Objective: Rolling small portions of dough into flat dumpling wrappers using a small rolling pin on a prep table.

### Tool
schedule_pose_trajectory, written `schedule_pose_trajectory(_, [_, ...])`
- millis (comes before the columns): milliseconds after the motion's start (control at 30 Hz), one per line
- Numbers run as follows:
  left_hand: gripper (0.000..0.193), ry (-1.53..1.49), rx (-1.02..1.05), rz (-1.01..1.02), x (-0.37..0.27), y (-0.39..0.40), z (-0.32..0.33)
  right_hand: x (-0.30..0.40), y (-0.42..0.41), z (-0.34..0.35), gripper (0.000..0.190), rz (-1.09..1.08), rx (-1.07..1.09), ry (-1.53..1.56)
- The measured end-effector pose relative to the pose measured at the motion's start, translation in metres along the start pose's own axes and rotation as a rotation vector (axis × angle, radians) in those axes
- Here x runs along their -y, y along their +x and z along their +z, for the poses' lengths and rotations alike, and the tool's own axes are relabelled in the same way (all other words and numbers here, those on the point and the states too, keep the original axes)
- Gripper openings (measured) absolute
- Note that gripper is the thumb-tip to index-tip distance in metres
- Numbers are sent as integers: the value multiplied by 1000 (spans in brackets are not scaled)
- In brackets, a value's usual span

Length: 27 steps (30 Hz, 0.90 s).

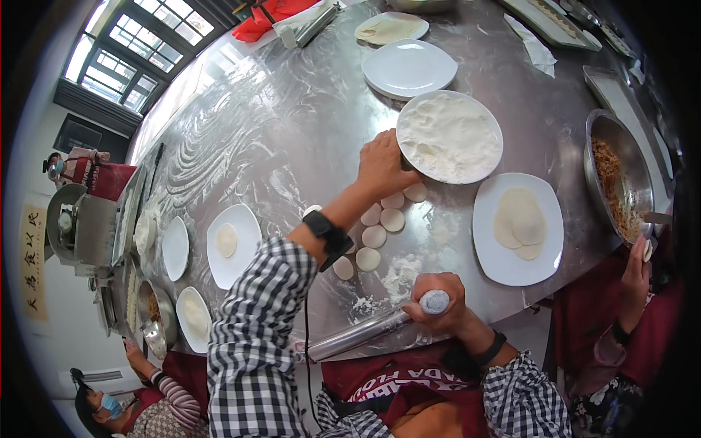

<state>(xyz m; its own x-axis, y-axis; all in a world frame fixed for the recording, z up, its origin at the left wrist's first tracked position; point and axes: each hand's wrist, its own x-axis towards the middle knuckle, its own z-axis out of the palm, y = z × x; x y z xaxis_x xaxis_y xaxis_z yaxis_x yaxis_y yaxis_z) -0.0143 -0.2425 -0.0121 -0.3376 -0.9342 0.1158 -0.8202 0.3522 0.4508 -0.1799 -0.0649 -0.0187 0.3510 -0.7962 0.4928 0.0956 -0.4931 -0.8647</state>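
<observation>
My left hand [386, 164] is at the near left rim of a white bowl of flour [450, 137], thumb below the rim; its fingertips are partly hidden. Below it, several small flattened dough rounds [374, 237] lie on the floured steel table. My right hand [441, 304] is closed around a metal rolling pin [358, 334] near the table's front edge, with the pin's pale end showing above the fist. Loose flour [401, 276] lies between the hand and the rounds. Rolled dough wrappers [520, 223] overlap on a white plate [517, 274] at the right.
Empty white plates [409, 67] stand beyond the flour. At the right, a co-worker's hand [635, 268] is beside a steel bowl of filling [619, 175]. At the left are a plate with one wrapper [226, 240], another filling bowl [157, 317] and a masked co-worker [137, 405].
</observation>
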Motion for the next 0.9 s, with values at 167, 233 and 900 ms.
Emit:
schedule_pose_trajectory(167, [65, 259, -12, 68, -13, -23, 18, 5, 2, 0, 26, 3, -20, -49])
schedule_pose_trajectory(233, [62, 306, 57, 283, -21, -50, 16, 2, -2, 0, 26, 8, -18, -48])
schedule_pose_trajectory(900, [26, 10, 105, -300, -29, -251, -58, 13, -33, 5, 20, 216, -131, -12])
